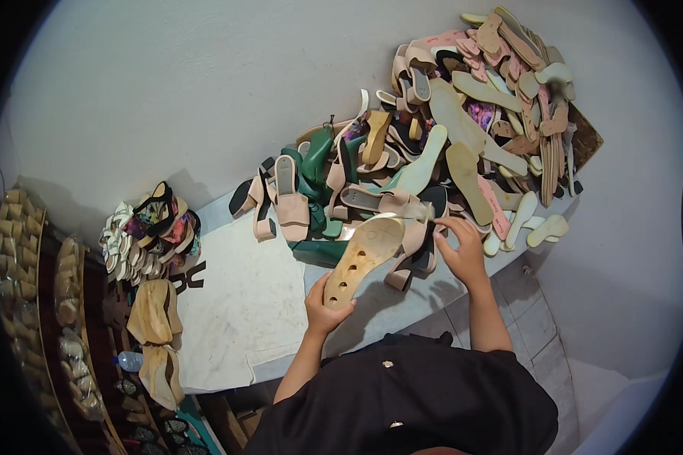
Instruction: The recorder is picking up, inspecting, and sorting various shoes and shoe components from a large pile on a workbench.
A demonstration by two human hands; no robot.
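Well, sandals (292, 216) crowd the white table (231, 318) (pale wall (205, 91) behind).

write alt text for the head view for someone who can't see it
A person's left grip holds a tan sole with several holes above a pale table, the right grip to its right. Beyond lie pink sandals, green forms and a heap of flat soles; loaded shelves stand at far left.

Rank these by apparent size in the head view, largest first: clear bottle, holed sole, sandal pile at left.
1. Sandal pile
2. Holed sole, in the left hand; seemingly nearer the camera, which may enlarge it
3. Clear bottle
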